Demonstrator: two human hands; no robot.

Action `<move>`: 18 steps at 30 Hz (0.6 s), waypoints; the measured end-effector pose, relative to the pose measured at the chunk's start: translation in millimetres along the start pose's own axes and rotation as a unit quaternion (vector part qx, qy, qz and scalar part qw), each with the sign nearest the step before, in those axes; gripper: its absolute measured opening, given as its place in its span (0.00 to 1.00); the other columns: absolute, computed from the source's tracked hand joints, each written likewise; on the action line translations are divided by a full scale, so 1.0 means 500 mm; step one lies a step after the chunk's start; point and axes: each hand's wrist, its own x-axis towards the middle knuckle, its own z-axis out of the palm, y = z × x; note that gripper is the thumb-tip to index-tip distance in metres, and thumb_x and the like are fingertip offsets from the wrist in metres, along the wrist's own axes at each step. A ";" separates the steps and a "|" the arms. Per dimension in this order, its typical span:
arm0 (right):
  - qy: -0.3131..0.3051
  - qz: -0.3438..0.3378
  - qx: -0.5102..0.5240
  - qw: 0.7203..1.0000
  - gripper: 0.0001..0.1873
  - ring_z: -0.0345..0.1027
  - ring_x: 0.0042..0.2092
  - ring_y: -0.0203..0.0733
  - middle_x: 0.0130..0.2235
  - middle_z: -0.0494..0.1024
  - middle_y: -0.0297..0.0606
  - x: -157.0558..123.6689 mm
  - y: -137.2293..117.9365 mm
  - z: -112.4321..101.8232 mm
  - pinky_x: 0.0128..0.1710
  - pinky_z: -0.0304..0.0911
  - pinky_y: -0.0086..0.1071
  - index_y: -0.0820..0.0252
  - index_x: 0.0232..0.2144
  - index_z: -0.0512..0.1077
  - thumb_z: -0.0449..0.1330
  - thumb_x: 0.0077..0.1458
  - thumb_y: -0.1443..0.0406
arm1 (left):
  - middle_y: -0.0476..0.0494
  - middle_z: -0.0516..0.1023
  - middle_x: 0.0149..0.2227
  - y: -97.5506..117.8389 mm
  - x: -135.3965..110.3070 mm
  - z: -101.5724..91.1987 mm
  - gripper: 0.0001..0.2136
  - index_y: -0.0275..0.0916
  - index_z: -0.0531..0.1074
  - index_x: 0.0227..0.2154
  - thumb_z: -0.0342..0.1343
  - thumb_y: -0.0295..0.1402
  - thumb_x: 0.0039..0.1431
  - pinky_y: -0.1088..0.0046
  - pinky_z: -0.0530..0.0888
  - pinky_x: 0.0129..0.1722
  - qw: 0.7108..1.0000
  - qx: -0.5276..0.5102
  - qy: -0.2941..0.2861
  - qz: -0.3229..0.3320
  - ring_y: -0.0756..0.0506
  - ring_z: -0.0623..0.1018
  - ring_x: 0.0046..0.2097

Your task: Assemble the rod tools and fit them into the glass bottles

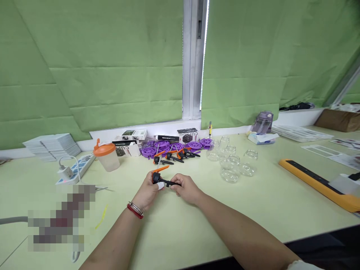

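Observation:
Between my hands, just above the pale green table, is a black clamp-like part with an orange lever (161, 169). My left hand (149, 191) grips its thick black end, thumb on top. The fingers of my right hand (184, 188) are closed on the thin black bar at its other end. Beyond them lie several similar black parts with orange levers (174, 156). Behind those is a row of purple spoked discs (162, 147). What my curled fingers cover underneath is hidden.
Clear rounded glass-like cups (229, 175) stand in a group to the right. A lidded orange cup (107, 155), printed boxes (126, 149) and a power strip (80, 168) are at left. An orange-and-black bar (317, 183) lies at far right, near a tissue pack (261, 138).

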 end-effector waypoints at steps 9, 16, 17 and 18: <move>0.010 0.001 0.001 1.000 0.04 0.58 0.22 0.30 0.25 0.69 0.28 -0.004 -0.011 0.004 0.23 0.56 0.26 0.59 0.30 0.66 0.57 0.49 0.68 | 0.46 0.69 0.42 -0.008 0.003 -0.006 0.29 0.44 0.56 0.51 0.58 0.27 0.44 0.68 0.68 0.42 0.999 0.022 0.009 0.034 0.48 0.73 0.41; 0.012 -0.010 0.043 0.999 0.06 0.59 0.23 0.30 0.26 0.69 0.29 -0.010 -0.019 0.011 0.24 0.58 0.26 0.58 0.33 0.66 0.58 0.50 0.65 | 0.40 0.57 0.59 -0.019 0.012 -0.007 0.24 0.44 0.55 0.46 0.57 0.27 0.47 0.64 0.65 0.50 0.985 0.067 0.044 0.154 0.43 0.66 0.56; 0.013 -0.012 0.044 0.999 0.06 0.60 0.23 0.30 0.26 0.69 0.29 -0.011 -0.018 0.012 0.24 0.59 0.26 0.58 0.33 0.66 0.57 0.50 0.65 | 0.40 0.55 0.60 -0.019 0.011 -0.005 0.23 0.44 0.54 0.45 0.57 0.27 0.47 0.65 0.65 0.50 0.982 0.066 0.046 0.169 0.43 0.65 0.56; 0.014 -0.014 0.044 0.999 0.06 0.60 0.23 0.31 0.27 0.70 0.29 -0.011 -0.017 0.013 0.24 0.59 0.26 0.58 0.33 0.66 0.57 0.50 0.65 | 0.39 0.53 0.61 -0.018 0.010 -0.004 0.23 0.43 0.54 0.45 0.57 0.27 0.47 0.65 0.65 0.50 0.980 0.065 0.045 0.180 0.43 0.65 0.57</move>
